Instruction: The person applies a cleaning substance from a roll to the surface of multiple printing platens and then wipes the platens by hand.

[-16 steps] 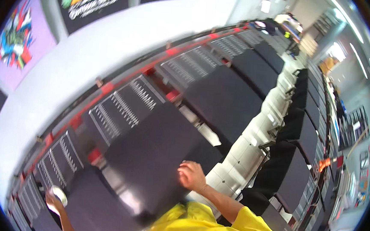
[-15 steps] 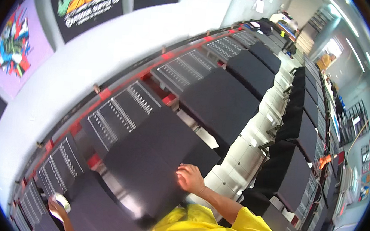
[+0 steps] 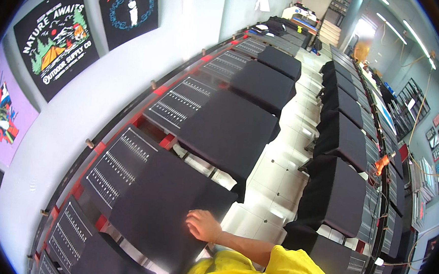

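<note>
My right hand (image 3: 204,225) rests on the near right part of a black shirt (image 3: 167,199), its fingers bent a little and nothing seen in them. This shirt lies smooth over a flat printing board (image 3: 120,168), whose bare end carries white ruler marks. Closer to me, at the lower left, another black shirt (image 3: 106,259) covers the neighbouring board (image 3: 72,236). My left hand is out of view.
Further boards draped with black shirts (image 3: 230,127) run away along the red rail (image 3: 99,148). A second row of draped shirts (image 3: 340,191) stands across the tiled aisle (image 3: 266,191). An orange tool (image 3: 381,164) sits on the right row. A person (image 3: 361,50) stands far off.
The view has shifted, so the boards sit lower and further left. My left hand, which held a roll of tape at the lower left, has gone out of view. My right hand stays on the shirt.
</note>
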Demonstrator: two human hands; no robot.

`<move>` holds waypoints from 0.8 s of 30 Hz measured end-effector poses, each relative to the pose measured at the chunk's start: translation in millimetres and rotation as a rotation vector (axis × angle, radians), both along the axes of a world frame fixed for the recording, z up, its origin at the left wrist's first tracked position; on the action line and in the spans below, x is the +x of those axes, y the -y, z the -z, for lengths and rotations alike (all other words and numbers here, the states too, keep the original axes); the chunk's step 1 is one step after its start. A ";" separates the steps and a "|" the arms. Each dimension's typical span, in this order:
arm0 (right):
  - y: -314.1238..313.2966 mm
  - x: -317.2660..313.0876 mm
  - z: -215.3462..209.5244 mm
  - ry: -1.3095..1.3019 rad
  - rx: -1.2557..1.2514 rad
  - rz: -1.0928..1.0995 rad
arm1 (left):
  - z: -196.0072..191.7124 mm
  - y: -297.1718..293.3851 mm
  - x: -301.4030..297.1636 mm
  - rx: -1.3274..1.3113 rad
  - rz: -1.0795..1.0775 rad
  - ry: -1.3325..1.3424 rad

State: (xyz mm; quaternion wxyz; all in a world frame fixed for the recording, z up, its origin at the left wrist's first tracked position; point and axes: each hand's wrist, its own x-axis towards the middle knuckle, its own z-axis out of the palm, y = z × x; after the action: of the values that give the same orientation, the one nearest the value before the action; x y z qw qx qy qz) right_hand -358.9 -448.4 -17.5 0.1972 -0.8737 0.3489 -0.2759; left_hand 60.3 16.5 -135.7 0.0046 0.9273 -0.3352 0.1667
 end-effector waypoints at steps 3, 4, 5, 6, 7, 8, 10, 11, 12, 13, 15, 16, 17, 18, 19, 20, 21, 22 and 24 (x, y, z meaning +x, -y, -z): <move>1.1 10.5 -0.5 -0.004 0.020 -0.016 | -60.3 39.8 -69.7 -0.346 0.002 -0.261; 7.2 7.7 -0.7 0.030 -0.019 -0.023 | -112.5 91.9 -104.1 -0.543 0.032 -0.374; 13.8 11.6 5.0 0.050 -0.002 -0.088 | -131.0 104.8 -103.1 -0.609 0.004 -0.407; 15.7 14.0 0.2 0.011 0.119 -0.107 | -142.4 119.5 -101.7 -0.683 -0.017 -0.451; 18.6 9.6 -6.8 -0.080 0.053 -0.106 | -152.4 141.0 -96.7 -0.749 -0.016 -0.506; 13.1 6.6 11.7 0.033 -0.035 -0.033 | -168.9 162.8 -95.4 -0.795 -0.039 -0.518; 1.9 14.0 2.6 -0.004 -0.048 0.029 | -179.0 180.4 -83.5 -0.777 -0.301 -0.560; 0.6 15.7 3.8 0.009 -0.064 0.033 | -155.5 170.1 -61.6 -0.786 -0.178 -0.506; 0.2 17.4 2.5 0.000 -0.073 0.028 | -151.6 179.7 -52.4 -0.878 -0.208 -0.568; -2.2 18.4 2.7 -0.010 -0.080 0.030 | -151.6 185.2 -44.7 -0.890 -0.173 -0.530; -3.2 16.8 9.6 -0.053 -0.085 0.029 | -161.8 204.0 -33.7 -0.919 -0.167 -0.591; -3.5 16.8 11.0 -0.070 -0.089 0.021 | -161.2 209.3 -25.9 -0.874 -0.172 -0.553; -1.8 16.2 13.4 -0.087 -0.096 0.021 | -158.8 215.3 -17.4 -0.829 -0.170 -0.520; -1.0 14.4 15.1 -0.109 -0.089 0.021 | -155.2 221.9 -7.9 -0.826 -0.158 -0.506; -2.5 15.5 16.9 -0.114 -0.082 0.019 | -152.9 227.5 2.2 -0.821 -0.143 -0.493; -1.8 13.2 15.8 -0.127 -0.078 0.024 | -151.3 237.9 9.3 -0.828 -0.131 -0.462; -0.8 12.6 15.8 -0.136 -0.074 0.029 | -151.7 246.1 16.3 -0.842 -0.122 -0.453; -0.2 12.2 16.4 -0.160 -0.081 0.031 | -152.7 254.0 24.3 -0.839 -0.122 -0.454; 0.2 11.1 17.0 -0.153 -0.081 0.033 | -151.2 269.2 41.7 -0.828 -0.119 -0.447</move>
State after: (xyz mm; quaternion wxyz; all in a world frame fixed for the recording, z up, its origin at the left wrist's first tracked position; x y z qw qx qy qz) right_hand -347.8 -448.6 -34.5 0.1302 -0.8936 0.3657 -0.2255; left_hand 102.1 -252.6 15.5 0.4365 0.8781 -0.1776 0.0825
